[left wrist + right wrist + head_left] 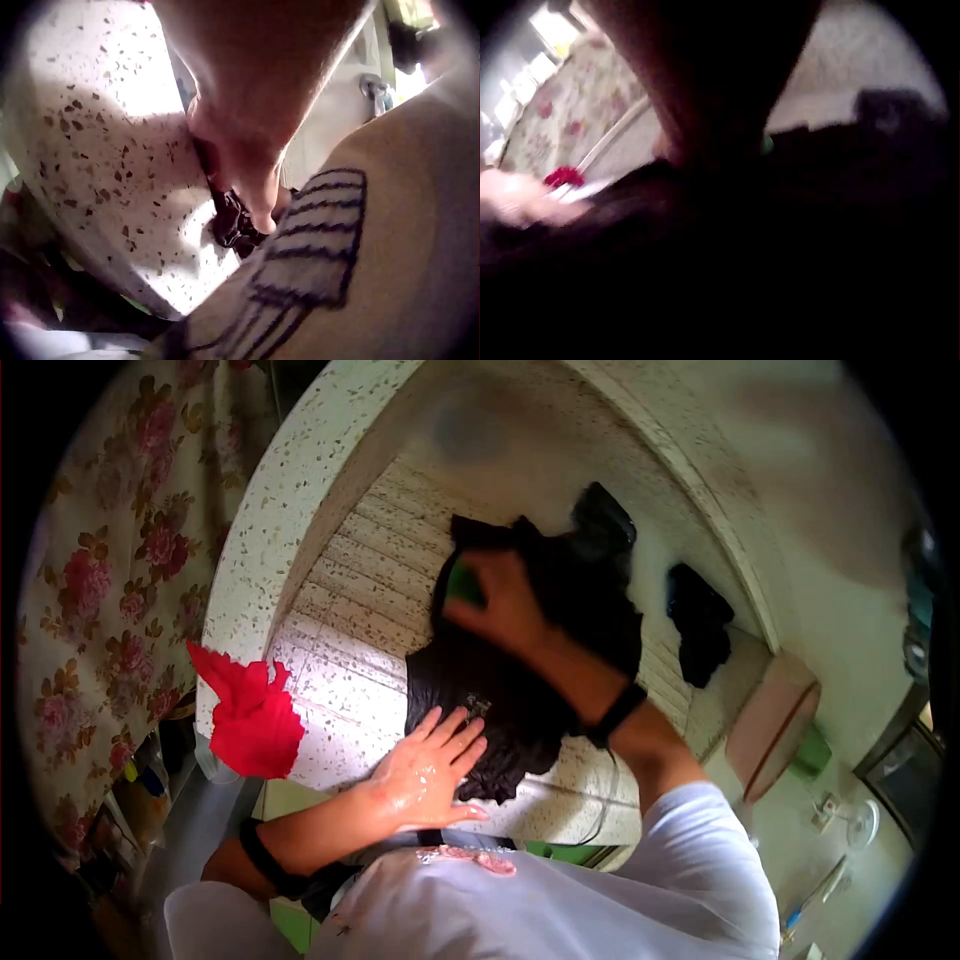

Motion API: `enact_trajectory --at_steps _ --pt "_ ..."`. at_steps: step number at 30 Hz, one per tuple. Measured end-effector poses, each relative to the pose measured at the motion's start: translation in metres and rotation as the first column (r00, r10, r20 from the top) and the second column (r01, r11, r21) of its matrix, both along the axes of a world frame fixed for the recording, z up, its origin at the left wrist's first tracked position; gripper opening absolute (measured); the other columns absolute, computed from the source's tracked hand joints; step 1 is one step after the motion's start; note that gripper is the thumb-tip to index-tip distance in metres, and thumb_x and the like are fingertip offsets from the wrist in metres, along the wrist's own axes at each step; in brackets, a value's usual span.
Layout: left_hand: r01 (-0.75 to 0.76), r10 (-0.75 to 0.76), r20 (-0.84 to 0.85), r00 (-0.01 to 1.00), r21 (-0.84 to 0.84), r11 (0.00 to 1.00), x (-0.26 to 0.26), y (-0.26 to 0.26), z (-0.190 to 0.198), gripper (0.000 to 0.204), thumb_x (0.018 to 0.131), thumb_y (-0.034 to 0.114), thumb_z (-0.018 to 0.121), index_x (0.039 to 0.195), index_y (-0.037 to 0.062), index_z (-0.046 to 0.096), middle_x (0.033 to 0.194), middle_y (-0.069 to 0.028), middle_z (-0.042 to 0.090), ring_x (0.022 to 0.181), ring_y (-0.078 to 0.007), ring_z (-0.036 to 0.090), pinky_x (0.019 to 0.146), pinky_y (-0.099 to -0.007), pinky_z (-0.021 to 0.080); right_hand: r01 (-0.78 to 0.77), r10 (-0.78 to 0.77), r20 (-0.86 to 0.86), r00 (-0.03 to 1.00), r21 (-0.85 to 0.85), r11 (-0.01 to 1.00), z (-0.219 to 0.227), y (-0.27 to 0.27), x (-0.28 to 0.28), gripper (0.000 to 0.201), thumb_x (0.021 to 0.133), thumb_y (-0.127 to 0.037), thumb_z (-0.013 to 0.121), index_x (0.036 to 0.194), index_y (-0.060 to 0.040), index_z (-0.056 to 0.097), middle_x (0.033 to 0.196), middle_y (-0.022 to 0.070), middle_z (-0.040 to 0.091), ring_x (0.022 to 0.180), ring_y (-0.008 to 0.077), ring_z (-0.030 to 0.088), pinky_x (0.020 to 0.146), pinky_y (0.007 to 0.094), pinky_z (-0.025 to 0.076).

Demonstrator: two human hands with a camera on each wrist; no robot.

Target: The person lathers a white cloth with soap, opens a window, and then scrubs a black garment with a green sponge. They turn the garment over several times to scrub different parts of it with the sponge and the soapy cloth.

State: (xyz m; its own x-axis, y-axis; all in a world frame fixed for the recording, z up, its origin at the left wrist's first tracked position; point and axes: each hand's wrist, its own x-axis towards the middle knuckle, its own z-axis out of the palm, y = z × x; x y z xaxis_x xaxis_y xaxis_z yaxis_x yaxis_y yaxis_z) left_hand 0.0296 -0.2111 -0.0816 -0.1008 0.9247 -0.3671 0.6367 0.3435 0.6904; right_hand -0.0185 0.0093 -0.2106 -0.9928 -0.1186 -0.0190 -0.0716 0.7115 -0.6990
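Observation:
A black garment (540, 650) lies spread over the ridged, speckled stone washing surface (350, 585) in the head view. My left hand (425, 770), wet and shiny, rests on its near left edge with straight, spread fingers. Over the upper left part of the cloth, my right hand (505, 600) grips a small green block (464, 582), blurred and partly covered by the fingers. In the left wrist view, dark cloth (232, 221) shows by the left fingers. The right wrist view is very dark, with a speck of green (768, 144) beside the right hand.
A red cloth (250, 710) hangs over the basin's left front corner. Another black cloth piece (697, 622) lies at the right wall. The raised speckled rim (270, 530) curves round the basin. A flowered curtain (130, 580) hangs at left, and a pinkish basin (775, 725) stands at right.

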Motion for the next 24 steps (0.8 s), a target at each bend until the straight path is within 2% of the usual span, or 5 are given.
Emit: enact_trajectory --at_steps 6,9,14,23,24 --pt "-0.135 0.131 0.058 0.990 0.075 0.988 -0.008 0.005 0.002 0.062 0.083 0.052 0.051 0.118 0.0006 0.056 0.127 -0.0174 0.050 0.123 -0.0320 0.042 0.105 -0.0451 0.029 0.452 -0.361 -0.326 0.874 0.267 0.851 -0.060 0.126 -0.120 0.062 0.075 -0.046 0.068 0.110 0.0024 0.056 0.112 0.0236 0.056 0.104 0.0383 0.051 0.091 0.0459 0.041" --pt "-0.258 0.248 0.189 0.950 0.030 0.966 -0.021 0.015 -0.008 0.050 0.084 0.041 0.056 0.115 0.0009 0.057 0.122 -0.0177 0.053 0.118 -0.0327 0.047 0.101 -0.0431 0.036 0.350 -0.309 -0.168 0.936 0.533 0.770 -0.075 0.119 -0.102 0.063 0.076 -0.047 0.068 0.113 0.0022 0.055 0.112 0.0246 0.055 0.104 0.0374 0.051 0.091 0.0447 0.040" --pt "-0.206 0.231 -0.264 0.936 0.120 0.971 -0.056 0.043 -0.058 0.058 0.083 0.039 0.056 0.124 -0.0018 0.050 0.139 -0.0196 0.036 0.132 -0.0320 0.029 0.109 -0.0432 0.024 -0.057 0.060 0.023 0.998 -0.127 0.990 0.013 0.035 -0.046 0.064 0.075 -0.041 0.069 0.120 0.0017 0.051 0.111 0.0216 0.055 0.102 0.0354 0.050 0.090 0.0425 0.040" --pt "-0.097 0.111 0.208 0.972 -0.075 0.992 -0.022 0.004 0.002 0.083 0.075 0.061 0.053 0.123 -0.0066 0.048 0.136 -0.0194 0.039 0.130 -0.0347 0.030 0.109 -0.0419 0.022 -0.311 0.350 0.196 0.916 -0.204 0.928 0.072 -0.034 0.058 0.067 0.073 -0.040 0.070 0.123 -0.0019 0.050 0.121 0.0201 0.051 0.113 0.0359 0.046 0.098 0.0443 0.035" --pt "-0.126 0.129 -0.076 0.989 0.045 0.991 -0.010 0.002 -0.008 0.083 0.075 0.062 0.051 0.121 -0.0068 0.050 0.136 -0.0202 0.039 0.130 -0.0350 0.030 0.109 -0.0421 0.023 -0.247 0.245 0.033 0.969 0.086 0.965 0.029 -0.029 0.035 0.067 0.071 -0.039 0.071 0.122 -0.0022 0.050 0.118 0.0213 0.052 0.111 0.0362 0.047 0.096 0.0454 0.035"
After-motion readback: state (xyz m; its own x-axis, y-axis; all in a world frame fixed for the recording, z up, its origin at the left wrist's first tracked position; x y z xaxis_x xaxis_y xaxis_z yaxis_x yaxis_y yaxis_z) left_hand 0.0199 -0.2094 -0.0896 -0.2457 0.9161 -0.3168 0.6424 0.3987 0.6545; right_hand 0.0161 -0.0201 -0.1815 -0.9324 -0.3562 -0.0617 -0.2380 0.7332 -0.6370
